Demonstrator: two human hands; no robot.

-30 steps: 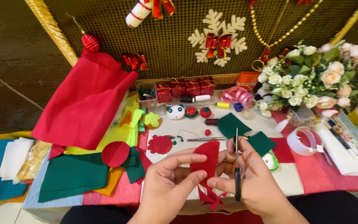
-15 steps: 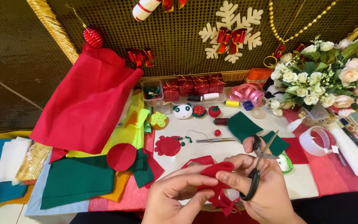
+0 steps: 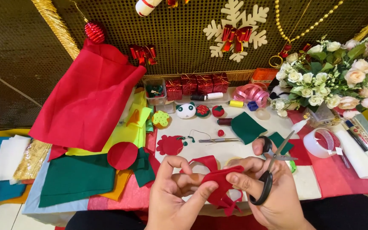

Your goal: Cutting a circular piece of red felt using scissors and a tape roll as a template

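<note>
Desk (image 3: 235, 149) strewn with felt; left hand (image 3: 175, 200) pinches red felt piece (image 3: 218, 181) above near edge; right hand (image 3: 269, 187) also grips it, black-handled scissors (image 3: 269, 168) looped on fingers, blades slightly apart

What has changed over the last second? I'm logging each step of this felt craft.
The right hand swung the scissors from blades pointing straight up to tilted up-right, and the red felt piece went from hanging long to bunched between both hands. The left hand kept pinching it. The felt sheets, flowers and tape roll stayed put.
</note>
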